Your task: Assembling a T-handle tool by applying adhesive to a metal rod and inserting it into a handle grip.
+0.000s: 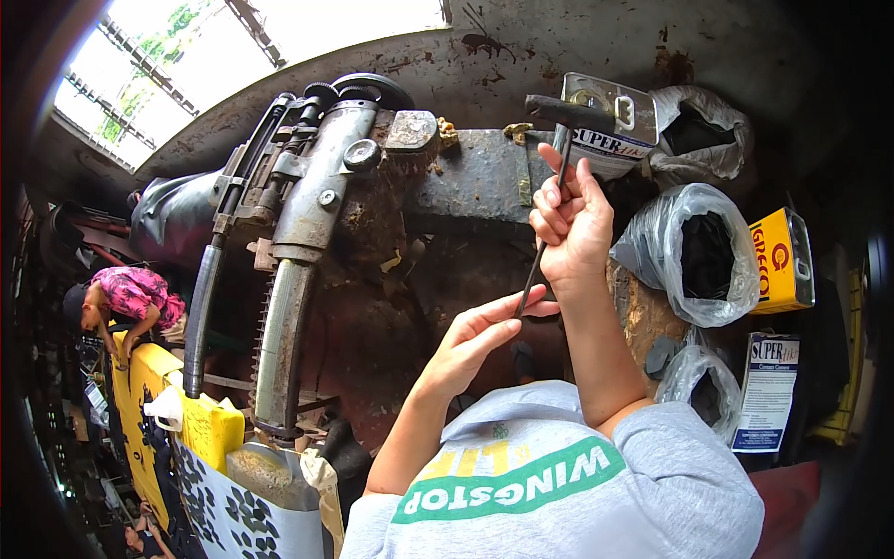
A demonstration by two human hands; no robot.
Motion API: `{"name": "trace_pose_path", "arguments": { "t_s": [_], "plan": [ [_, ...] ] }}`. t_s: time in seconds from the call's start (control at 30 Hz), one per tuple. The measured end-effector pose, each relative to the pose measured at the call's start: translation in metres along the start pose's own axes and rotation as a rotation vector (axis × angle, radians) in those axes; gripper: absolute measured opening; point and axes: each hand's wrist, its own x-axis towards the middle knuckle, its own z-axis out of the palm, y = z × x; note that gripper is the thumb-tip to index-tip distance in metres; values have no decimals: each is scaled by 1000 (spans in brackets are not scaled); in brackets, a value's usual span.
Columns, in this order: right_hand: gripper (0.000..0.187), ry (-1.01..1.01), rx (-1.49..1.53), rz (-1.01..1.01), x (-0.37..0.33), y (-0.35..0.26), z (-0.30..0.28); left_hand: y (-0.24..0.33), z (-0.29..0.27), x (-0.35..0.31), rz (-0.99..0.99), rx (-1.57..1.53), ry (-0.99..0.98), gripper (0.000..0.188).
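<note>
A dark hammer-like tool (570,113) with a thick crosswise head and a thin rod handle is held up in front of me, its head at the far end. My right hand (575,216) has its fingers curled round the middle of the rod, with the index finger raised. Lower down, my left hand (481,337) pinches the rod's near end between thumb and fingers. Behind the tool head is a rectangular metal can (610,116) with a handle on top. A worn grey metal surface (475,182) lies beyond my hands.
An old metal machine (321,200) with a long toothed arm stands at left. On the right are open plastic bags (643,238) with dark contents, a yellow can (780,261) and a white-and-blue can (766,396). Far left, another person (135,298) bends over a yellow-covered table (140,401).
</note>
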Motion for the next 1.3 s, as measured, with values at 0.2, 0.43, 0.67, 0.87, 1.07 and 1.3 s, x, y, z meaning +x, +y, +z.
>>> {"name": "trace_pose_path", "arguments": {
  "t_s": [0.2,0.43,0.67,0.87,1.07,1.3],
  "plan": [
    [33,-75,-33,-36,3,7,3,0,-7,2,48,-179,3,69],
    [21,-104,-81,-66,2,6,7,-10,-16,2,49,-180,266,55],
    [21,-122,-80,-28,1,11,3,-11,-2,4,21,-116,213,40],
    [23,-102,-71,-57,-1,13,2,-17,-3,-1,41,-176,124,29],
    [21,-93,-36,-103,1,8,-2,-10,1,-5,15,-149,83,37],
    [22,-98,-71,-144,0,6,2,-6,0,0,-13,-281,153,63]
  ]
}}
